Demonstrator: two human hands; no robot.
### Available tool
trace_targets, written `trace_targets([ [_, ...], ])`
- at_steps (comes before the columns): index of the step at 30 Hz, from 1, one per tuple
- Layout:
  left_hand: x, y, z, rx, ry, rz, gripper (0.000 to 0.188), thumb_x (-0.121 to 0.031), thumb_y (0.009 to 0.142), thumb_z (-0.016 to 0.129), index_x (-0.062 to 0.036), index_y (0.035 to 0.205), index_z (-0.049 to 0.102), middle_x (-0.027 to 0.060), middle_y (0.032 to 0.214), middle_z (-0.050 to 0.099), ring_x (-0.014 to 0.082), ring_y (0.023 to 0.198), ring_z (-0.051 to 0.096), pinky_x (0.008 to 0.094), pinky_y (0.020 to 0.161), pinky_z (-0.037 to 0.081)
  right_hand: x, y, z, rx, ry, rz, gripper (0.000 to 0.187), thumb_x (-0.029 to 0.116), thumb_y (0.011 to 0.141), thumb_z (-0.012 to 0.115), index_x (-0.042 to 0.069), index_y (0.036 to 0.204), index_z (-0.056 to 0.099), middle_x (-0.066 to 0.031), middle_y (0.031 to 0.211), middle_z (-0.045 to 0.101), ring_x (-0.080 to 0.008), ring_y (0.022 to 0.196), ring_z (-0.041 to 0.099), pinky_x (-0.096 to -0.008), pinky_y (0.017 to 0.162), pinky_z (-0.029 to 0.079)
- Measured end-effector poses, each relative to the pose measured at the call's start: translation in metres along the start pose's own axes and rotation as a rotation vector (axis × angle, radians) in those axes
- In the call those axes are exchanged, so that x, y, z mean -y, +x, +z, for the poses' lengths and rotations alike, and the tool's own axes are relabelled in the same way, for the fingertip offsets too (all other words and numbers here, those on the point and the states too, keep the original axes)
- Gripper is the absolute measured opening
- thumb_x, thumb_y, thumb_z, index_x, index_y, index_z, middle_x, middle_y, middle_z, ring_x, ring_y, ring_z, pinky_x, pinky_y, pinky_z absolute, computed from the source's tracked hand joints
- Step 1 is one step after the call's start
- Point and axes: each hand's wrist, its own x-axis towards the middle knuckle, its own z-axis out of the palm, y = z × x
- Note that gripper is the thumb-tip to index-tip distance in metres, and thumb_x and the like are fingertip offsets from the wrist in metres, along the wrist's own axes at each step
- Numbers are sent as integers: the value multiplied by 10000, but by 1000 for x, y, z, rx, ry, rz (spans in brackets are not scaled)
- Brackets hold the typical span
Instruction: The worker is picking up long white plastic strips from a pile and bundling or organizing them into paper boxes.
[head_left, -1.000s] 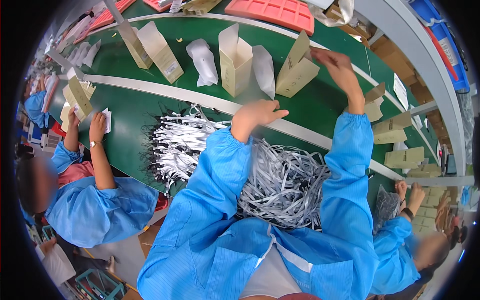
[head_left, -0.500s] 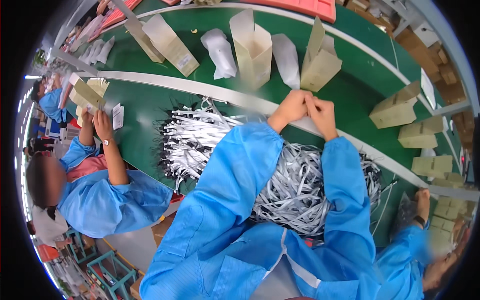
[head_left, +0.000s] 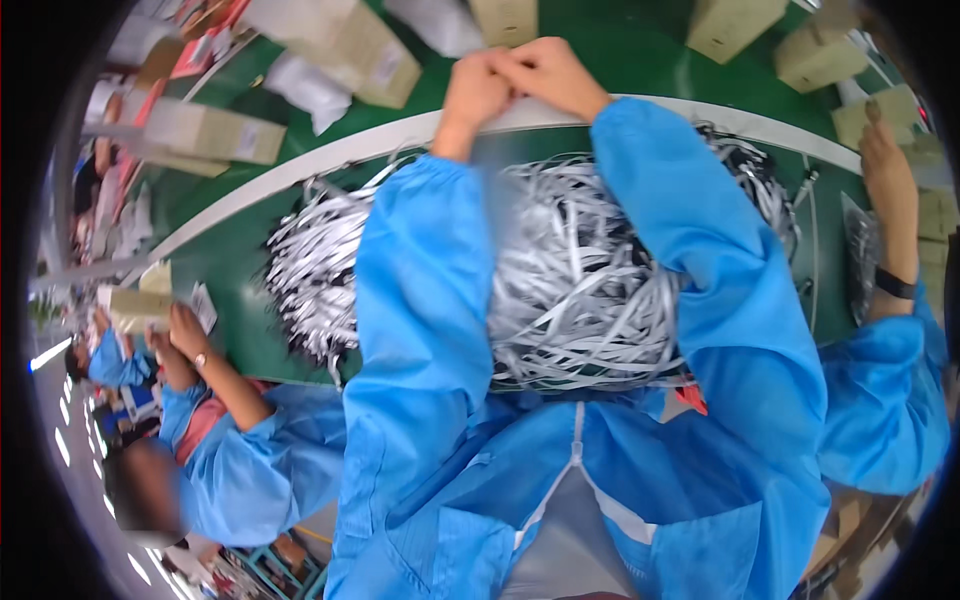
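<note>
My left hand and my right hand are closed together above the pale rail at the far edge of my bench. Their fingers press against each other, and anything between them is hidden. Just beyond them stands a cream carton, with a white wrapped bundle to its left. Under and between my blue-sleeved forearms lies a big tangled heap of flat white straps. Left of my left forearm, a second bunch of white straps with dark ends is partly covered by the sleeve.
Cream cartons and another white bundle stand on the green surface beyond the rail. A co-worker at left holds a carton. At right, another person's hand reaches to a carton, near a clear bag.
The view has shifted, and my hands show higher in it, still together. Cartons and bundles now stand farther left relative to my hands. The right co-worker's hand has reached forward to a carton.
</note>
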Motion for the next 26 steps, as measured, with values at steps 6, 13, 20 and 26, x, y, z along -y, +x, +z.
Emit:
trace_targets([
  [6,29,-12,-24,-227,45,283,267,-248,924,607,-25,831,722,81,636,670,131,497,602,313,499,492,86,6,-9,832,-96,97,370,327,911,692,17,708,707,8,626,615,-51,579,494,-249,509,366],
  [13,5,-10,-9,-87,-25,158,325,-310,928,632,-5,865,724,90,720,697,170,677,653,326,648,526,109,-13,-25,864,-103,178,212,237,911,697,34,857,666,42,707,572,-36,681,492,-213,612,389],
  [20,-56,-50,-23,645,-1218,-243,740,-599,966,464,99,1199,538,244,1063,654,348,934,677,420,865,528,119,-7,-55,452,-3,7,112,164,1002,550,53,988,550,-3,924,555,-78,801,533,-228,692,433],
  [26,-31,-43,-24,1168,-1192,146,945,-733,880,461,141,1239,502,280,1147,633,416,1057,650,470,1011,465,128,-4,-62,145,387,11,114,195,1045,478,85,1075,481,-28,1019,517,-128,974,596,-286,854,507],
])
